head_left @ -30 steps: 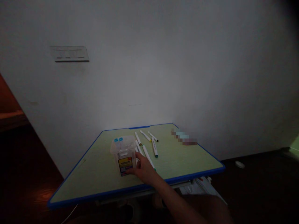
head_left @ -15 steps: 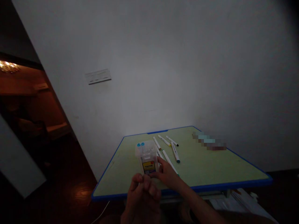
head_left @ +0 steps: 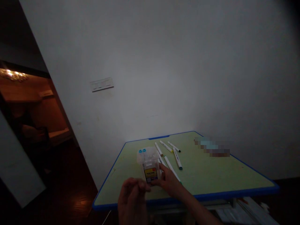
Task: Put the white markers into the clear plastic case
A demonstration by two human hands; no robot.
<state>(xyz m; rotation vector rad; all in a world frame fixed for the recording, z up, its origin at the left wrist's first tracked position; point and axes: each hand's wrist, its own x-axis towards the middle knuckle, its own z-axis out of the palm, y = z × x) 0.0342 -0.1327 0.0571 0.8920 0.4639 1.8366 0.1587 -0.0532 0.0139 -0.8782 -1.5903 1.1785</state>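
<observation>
Head view: green, blue-edged table [head_left: 211,178] against a white wall [head_left: 164,62]; right hand [head_left: 170,181] grasps the clear marker box [head_left: 149,164]; left hand [head_left: 132,200] raised, loosely curled, empty.

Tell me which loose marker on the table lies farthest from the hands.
The black-tipped marker, at the far end of the row near the table's back edge; the others lie closer to the right hand.

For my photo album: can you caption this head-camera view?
Right hand grips a clear plastic marker box on a green, blue-edged desk; left hand raised close, white markers scattered behind.
</observation>
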